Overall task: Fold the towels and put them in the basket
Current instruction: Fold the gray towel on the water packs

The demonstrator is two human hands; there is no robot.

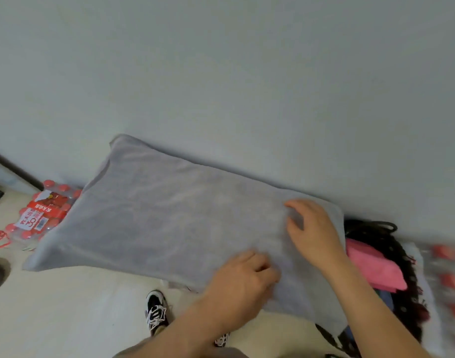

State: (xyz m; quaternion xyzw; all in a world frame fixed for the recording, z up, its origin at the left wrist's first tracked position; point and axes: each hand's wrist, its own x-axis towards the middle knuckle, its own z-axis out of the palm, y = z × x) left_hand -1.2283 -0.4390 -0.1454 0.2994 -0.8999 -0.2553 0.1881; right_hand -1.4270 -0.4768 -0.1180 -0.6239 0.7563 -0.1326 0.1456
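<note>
Head view: whatever supports the grey towel (pixel 169 215) is hidden. The dark basket (pixel 402 254) at right is blurred and partly covered, and holds a pink towel (pixel 371 267). The grey towel lies spread flat beside the wall (pixel 221 73). Both hands are on its right end. The right hand (pixel 314 231) rests with fingers loosely spread. The left hand (pixel 244 277) is curled on the cloth; whether it grasps the cloth cannot be told.

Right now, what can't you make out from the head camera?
Head view:
Surface under the gray towel: covered by the towel.
Left hand: fingers curled under, grip on the cloth unclear.
Basket: near side behind the right forearm; contents under the pink towel hidden.
Bottles at the right edge: blurred, cut off.
</note>
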